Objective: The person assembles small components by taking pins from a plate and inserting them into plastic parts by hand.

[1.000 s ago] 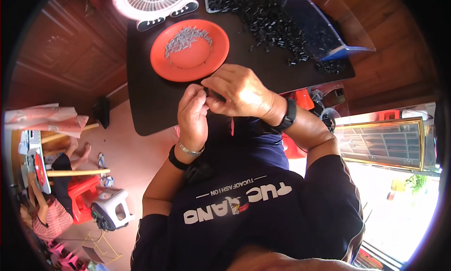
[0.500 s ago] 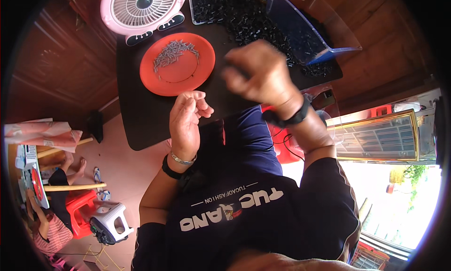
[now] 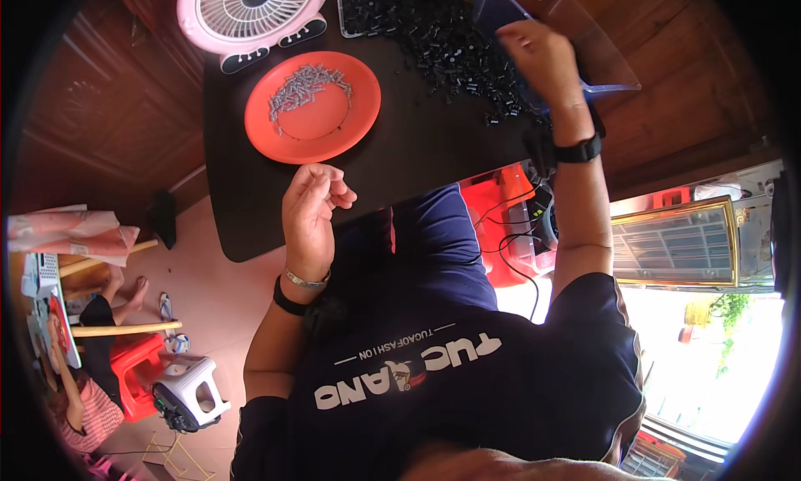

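Black small parts (image 3: pixel 442 39) lie heaped on the far side of our dark surface (image 3: pixel 417 147); nearest us, our left hand (image 3: pixel 310 204) hovers loosely curled, holding nothing we can see; farther off, an orange plate (image 3: pixel 321 126) carries grey pieces (image 3: pixel 304 87); our right hand (image 3: pixel 542 60) reaches over the heap, its grip hidden from us.

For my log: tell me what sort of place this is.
Probably a home workspace for small-parts piecework: a black table with a heap of small black parts, a round orange plate, and a pink desk fan.
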`<state>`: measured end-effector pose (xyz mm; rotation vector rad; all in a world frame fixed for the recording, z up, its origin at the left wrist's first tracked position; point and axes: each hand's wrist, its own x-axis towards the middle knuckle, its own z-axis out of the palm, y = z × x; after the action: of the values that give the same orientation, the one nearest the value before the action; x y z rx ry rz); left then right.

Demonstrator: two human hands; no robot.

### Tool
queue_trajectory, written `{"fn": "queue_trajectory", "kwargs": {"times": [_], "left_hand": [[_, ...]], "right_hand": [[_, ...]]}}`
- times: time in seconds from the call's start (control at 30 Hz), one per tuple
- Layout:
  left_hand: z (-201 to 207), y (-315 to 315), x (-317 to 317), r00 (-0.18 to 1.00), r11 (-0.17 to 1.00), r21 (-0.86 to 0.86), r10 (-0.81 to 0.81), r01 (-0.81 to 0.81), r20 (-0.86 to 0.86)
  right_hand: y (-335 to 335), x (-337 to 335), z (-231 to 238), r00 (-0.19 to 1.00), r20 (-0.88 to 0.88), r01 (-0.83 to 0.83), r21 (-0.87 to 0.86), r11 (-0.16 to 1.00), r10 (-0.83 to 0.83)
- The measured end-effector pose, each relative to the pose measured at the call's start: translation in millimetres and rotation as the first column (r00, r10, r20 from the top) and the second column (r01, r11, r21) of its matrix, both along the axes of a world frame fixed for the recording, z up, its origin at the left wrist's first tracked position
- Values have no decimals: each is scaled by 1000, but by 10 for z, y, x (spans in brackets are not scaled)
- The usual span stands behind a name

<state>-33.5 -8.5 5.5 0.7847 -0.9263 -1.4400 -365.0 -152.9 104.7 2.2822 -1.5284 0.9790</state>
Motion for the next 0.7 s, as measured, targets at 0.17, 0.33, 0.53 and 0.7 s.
{"fn": "queue_trajectory", "kwargs": {"times": [0.17,0.33,0.53,0.7], "left_hand": [[-2,-4,4,1000,1000,-12,-26,26,-3],[-21,-4,-15,1000,1000,-20,2,-2,-7],[-58,0,-16,1000,1000,-26,-6,6,-19],[-62,9,-2,999,999,-15,-28,28,-20]], "right_hand": [[4,233,-292,995,15,-98,209,973,97],[-342,453,-429,978,-134,-113,293,949,158],[-629,681,-684,925,-362,9,333,943,119],[-633,703,-673,886,-453,86,364,927,96]]}}
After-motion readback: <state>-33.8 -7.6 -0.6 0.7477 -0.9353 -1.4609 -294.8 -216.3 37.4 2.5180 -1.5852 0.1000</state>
